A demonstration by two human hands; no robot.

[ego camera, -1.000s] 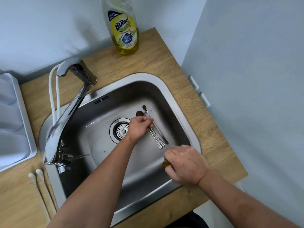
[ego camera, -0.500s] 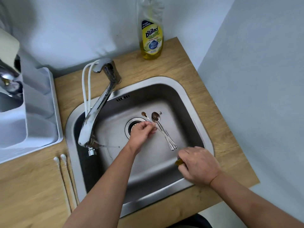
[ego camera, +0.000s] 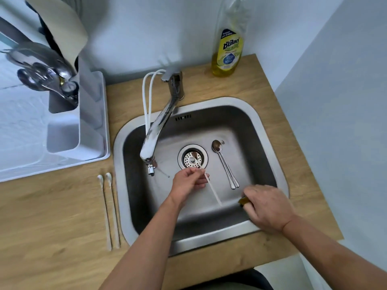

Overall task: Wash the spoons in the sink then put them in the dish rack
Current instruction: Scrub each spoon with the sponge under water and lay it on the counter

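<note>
1. At the far left stands the white dish rack (ego camera: 62,143) on the wooden tabletop (ego camera: 52,216). Its cutlery holder already keeps some metal utensils (ego camera: 41,74), which lean to the left.
2. Just beside the sink's left rim, two long white spoons (ego camera: 109,210) lie side by side on the tabletop.
3. The steel sink (ego camera: 270,130) is in the middle, and the tap (ego camera: 159,126) reaches over its left part.
4. The left hand (ego camera: 188,183) is above the sink floor, near the drain (ego camera: 193,159). Its grip is a pinch of fingers and thumb on a thin light-coloured spoon (ego camera: 211,189); the bowl end is over the drain and the handle points toward the front wall.
5. Two metal spoons (ego camera: 225,164) lie together on the sink floor, right of the drain, bowls away from the person.
6. The right hand (ego camera: 268,206) is at the front right corner of the sink, with curled fingers around a small dark yellow-green thing (ego camera: 243,201), mostly hidden.
7. A yellow dish soap bottle (ego camera: 228,49) stands at the wall behind the sink.
</note>
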